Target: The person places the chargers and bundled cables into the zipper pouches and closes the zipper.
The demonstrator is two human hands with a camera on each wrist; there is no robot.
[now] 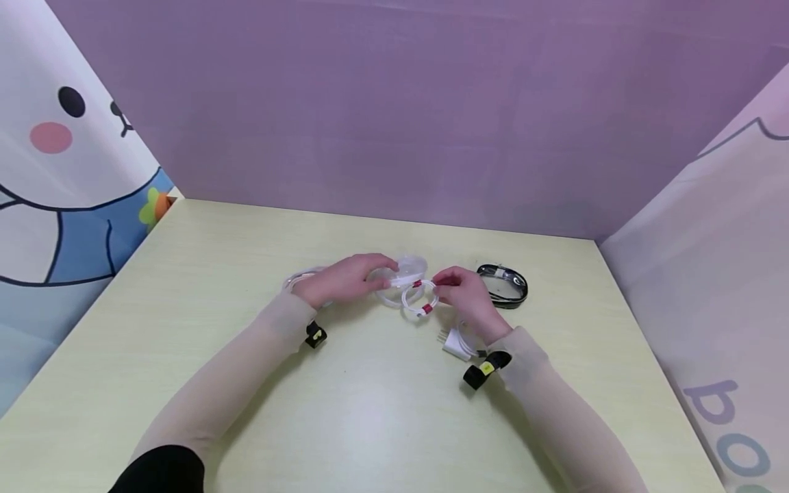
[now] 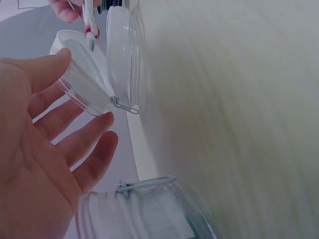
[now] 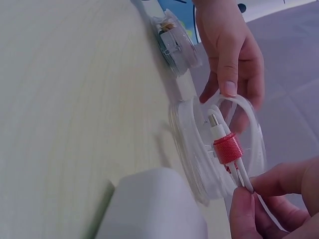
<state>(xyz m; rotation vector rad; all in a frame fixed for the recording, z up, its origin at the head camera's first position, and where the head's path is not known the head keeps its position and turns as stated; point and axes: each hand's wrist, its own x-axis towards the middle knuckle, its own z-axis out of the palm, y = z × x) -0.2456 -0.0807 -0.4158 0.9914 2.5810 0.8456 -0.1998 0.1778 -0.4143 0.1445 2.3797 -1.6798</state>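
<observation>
Taking the white cable (image 1: 405, 301) as the clock's centre in the head view, the right hand (image 1: 468, 301) is at 3 o'clock, its thumb and fingers pinching the coil's edge. The cable is wound in a ring and bound with 2 red ties (image 3: 228, 148); it is held up just in front of a clear round case (image 1: 414, 264) at 12 o'clock (whether they touch, I cannot tell). The case stands unzipped, its 2 halves apart, with the zipper pull (image 2: 124, 105) showing in the left wrist view. From 10 o'clock the left hand (image 1: 353, 277) grips its rim, thumb on 1 face and fingers curled behind.

Out at 9 o'clock, partly hidden by the left hand, a 2nd clear case (image 3: 193, 50) sits with things inside. A white charger (image 1: 457, 344) lies between 4 and 5 o'clock on the pale table (image 1: 370, 411), and a coiled black cable (image 1: 509, 302) rests just past the right hand at 3 o'clock.
</observation>
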